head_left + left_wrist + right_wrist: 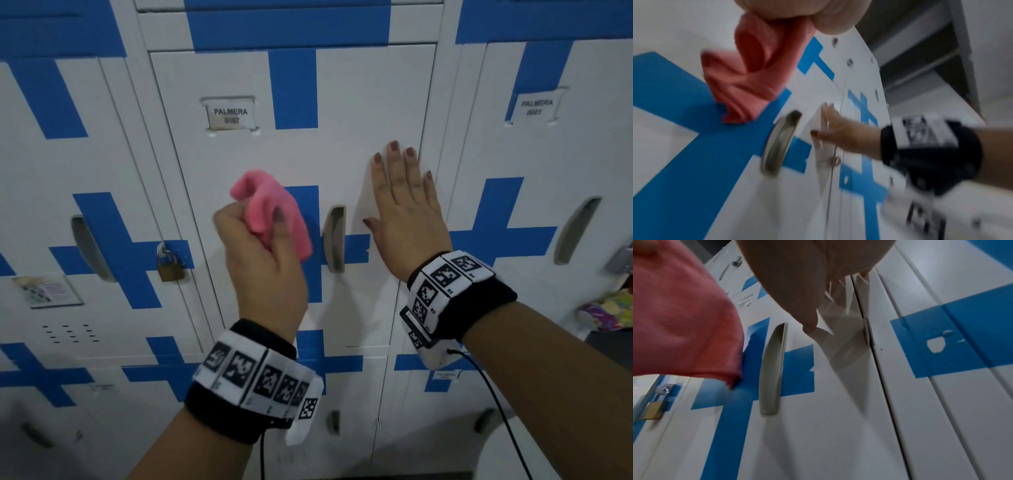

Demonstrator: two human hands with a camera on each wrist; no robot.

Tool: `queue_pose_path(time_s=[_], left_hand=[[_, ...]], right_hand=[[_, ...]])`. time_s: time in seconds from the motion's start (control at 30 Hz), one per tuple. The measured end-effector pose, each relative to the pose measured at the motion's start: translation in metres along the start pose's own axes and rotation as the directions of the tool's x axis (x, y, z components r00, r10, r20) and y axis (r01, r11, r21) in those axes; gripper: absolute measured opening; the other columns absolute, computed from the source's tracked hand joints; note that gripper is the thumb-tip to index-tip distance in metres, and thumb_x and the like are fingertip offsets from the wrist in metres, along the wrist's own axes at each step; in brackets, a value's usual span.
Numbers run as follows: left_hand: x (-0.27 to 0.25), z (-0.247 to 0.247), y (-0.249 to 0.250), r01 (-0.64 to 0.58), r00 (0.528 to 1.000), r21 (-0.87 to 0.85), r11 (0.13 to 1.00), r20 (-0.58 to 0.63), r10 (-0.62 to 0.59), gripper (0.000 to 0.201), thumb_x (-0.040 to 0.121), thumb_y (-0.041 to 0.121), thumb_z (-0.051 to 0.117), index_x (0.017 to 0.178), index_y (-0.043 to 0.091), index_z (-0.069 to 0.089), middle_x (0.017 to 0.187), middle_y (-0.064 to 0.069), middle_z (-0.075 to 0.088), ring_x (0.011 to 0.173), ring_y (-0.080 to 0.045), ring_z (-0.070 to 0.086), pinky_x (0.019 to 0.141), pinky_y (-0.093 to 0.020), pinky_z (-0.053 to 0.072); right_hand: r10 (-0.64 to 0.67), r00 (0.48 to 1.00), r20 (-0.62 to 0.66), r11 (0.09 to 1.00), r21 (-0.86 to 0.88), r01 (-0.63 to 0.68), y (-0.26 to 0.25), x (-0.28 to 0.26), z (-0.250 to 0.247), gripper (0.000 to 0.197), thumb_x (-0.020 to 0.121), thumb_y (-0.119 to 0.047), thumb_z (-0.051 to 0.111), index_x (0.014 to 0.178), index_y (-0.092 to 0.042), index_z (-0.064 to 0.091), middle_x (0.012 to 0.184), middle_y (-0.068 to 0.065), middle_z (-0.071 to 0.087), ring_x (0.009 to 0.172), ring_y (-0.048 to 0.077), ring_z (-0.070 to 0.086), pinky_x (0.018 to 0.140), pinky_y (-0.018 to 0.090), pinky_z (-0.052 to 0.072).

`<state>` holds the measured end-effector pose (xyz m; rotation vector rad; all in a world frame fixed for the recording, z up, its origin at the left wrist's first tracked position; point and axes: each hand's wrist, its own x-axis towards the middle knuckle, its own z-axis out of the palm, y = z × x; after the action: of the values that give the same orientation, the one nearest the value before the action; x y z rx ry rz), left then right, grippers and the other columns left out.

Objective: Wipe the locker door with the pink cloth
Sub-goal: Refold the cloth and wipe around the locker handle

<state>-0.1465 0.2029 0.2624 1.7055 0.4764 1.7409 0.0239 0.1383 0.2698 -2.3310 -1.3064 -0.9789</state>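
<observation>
The white locker door (359,102) with blue tape crosses fills the middle of the head view; a label on it reads PALMERA. My left hand (260,246) grips a bunched pink cloth (274,205) just left of the door's recessed grey handle (335,236). The cloth (748,73) hangs from my fist, its lower end close to the blue tape; contact is unclear. My right hand (404,205) lies flat on the door right of the handle, fingers straight and pointing up. In the right wrist view the cloth (684,321) and handle (772,369) show.
A brass padlock (169,265) hangs on the locker to the left. Another labelled locker (534,109) stands to the right, with colourful fabric (609,311) at the right edge. More locker doors run below. Cables trail from both wristbands.
</observation>
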Motion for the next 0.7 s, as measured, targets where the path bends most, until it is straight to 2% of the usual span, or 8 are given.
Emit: queue_pose_path(time_s=[0.07, 0.1, 0.17, 0.23, 0.37, 0.5, 0.6, 0.7], left_hand=[[-0.007, 0.014, -0.011, -0.046, 0.977, 0.073, 0.996, 0.210, 0.030, 0.015, 0.097, 0.016, 0.042, 0.098, 0.031, 0.041, 0.081, 0.009, 0.051, 0.066, 0.003, 0.053, 0.058, -0.013, 0.045], [-0.010, 0.022, -0.021, -0.099, 0.945, 0.146, 0.984, 0.325, 0.047, 0.015, 0.096, 0.014, 0.042, 0.103, 0.027, 0.047, 0.086, 0.002, 0.057, 0.071, -0.002, 0.056, 0.062, -0.020, 0.049], [-0.014, 0.036, -0.042, -0.261, 0.866, 0.267, 0.928, 0.488, 0.104, 0.027, 0.091, 0.007, 0.046, 0.117, 0.011, 0.055, 0.110, -0.010, 0.062, 0.099, -0.018, 0.059, 0.088, -0.033, 0.049], [-0.013, 0.044, -0.058, -0.361, 0.826, 0.310, 0.879, 0.544, 0.147, 0.034, 0.087, 0.005, 0.049, 0.119, 0.005, 0.058, 0.121, -0.011, 0.060, 0.114, -0.022, 0.051, 0.101, -0.029, 0.039], [-0.012, 0.047, -0.072, -0.416, 0.822, 0.421, 0.806, 0.553, 0.135, 0.038, 0.083, 0.016, 0.041, 0.117, 0.013, 0.058, 0.117, -0.010, 0.062, 0.109, -0.027, 0.049, 0.094, -0.039, 0.040], [-0.019, 0.051, -0.069, -0.519, 0.820, 0.543, 0.660, 0.535, 0.205, 0.044, 0.068, 0.007, 0.068, 0.110, 0.016, 0.059, 0.108, -0.003, 0.066, 0.102, -0.023, 0.043, 0.084, -0.041, 0.032], [-0.018, 0.048, -0.064, -0.580, 0.799, 0.594, 0.558, 0.549, 0.247, 0.052, 0.062, 0.008, 0.071, 0.112, 0.017, 0.059, 0.105, 0.001, 0.067, 0.099, -0.024, 0.049, 0.075, -0.039, 0.039], [-0.014, 0.044, -0.064, -0.635, 0.762, 0.612, 0.472, 0.598, 0.249, 0.058, 0.054, 0.009, 0.073, 0.109, 0.018, 0.060, 0.098, 0.002, 0.067, 0.099, -0.022, 0.050, 0.075, -0.038, 0.033]], right_hand=[[-0.002, 1.000, -0.005, 1.000, 0.004, 0.002, 0.000, 0.000, 0.000, 0.084, 0.094, -0.025, 0.050, 0.148, -0.014, -0.012, 0.157, 0.007, -0.018, 0.144, 0.025, -0.016, 0.117, 0.044, -0.002], [-0.003, 1.000, -0.008, 1.000, 0.008, 0.003, 0.001, 0.000, 0.001, 0.083, 0.094, -0.025, 0.051, 0.149, -0.013, -0.011, 0.157, 0.007, -0.017, 0.144, 0.025, -0.016, 0.117, 0.044, -0.002], [-0.003, 1.000, -0.011, 1.000, 0.013, 0.003, 0.001, 0.002, 0.002, 0.081, 0.094, -0.026, 0.050, 0.149, -0.013, -0.010, 0.157, 0.007, -0.015, 0.144, 0.025, -0.015, 0.116, 0.043, -0.003], [-0.003, 1.000, -0.016, 1.000, 0.011, 0.004, 0.002, 0.002, 0.003, 0.080, 0.095, -0.027, 0.049, 0.149, -0.013, -0.009, 0.157, 0.007, -0.014, 0.144, 0.025, -0.014, 0.116, 0.043, -0.003], [0.002, 1.000, -0.026, 1.000, -0.001, -0.002, 0.001, 0.002, 0.004, 0.081, 0.094, -0.023, 0.049, 0.149, -0.013, -0.009, 0.157, 0.007, -0.015, 0.144, 0.026, -0.014, 0.116, 0.043, -0.003], [0.003, 1.000, -0.024, 1.000, -0.006, -0.004, 0.001, 0.002, 0.004, 0.082, 0.094, -0.022, 0.050, 0.149, -0.013, -0.011, 0.157, 0.007, -0.016, 0.144, 0.026, -0.014, 0.117, 0.044, -0.002], [0.003, 1.000, -0.024, 1.000, -0.011, -0.004, 0.000, 0.002, 0.004, 0.083, 0.093, -0.022, 0.051, 0.149, -0.013, -0.010, 0.157, 0.008, -0.014, 0.144, 0.027, -0.013, 0.116, 0.044, -0.002], [0.006, 1.000, -0.021, 1.000, -0.021, -0.007, 0.000, 0.002, 0.004, 0.084, 0.093, -0.024, 0.051, 0.149, -0.013, -0.011, 0.157, 0.008, -0.015, 0.144, 0.027, -0.014, 0.116, 0.044, -0.003]])
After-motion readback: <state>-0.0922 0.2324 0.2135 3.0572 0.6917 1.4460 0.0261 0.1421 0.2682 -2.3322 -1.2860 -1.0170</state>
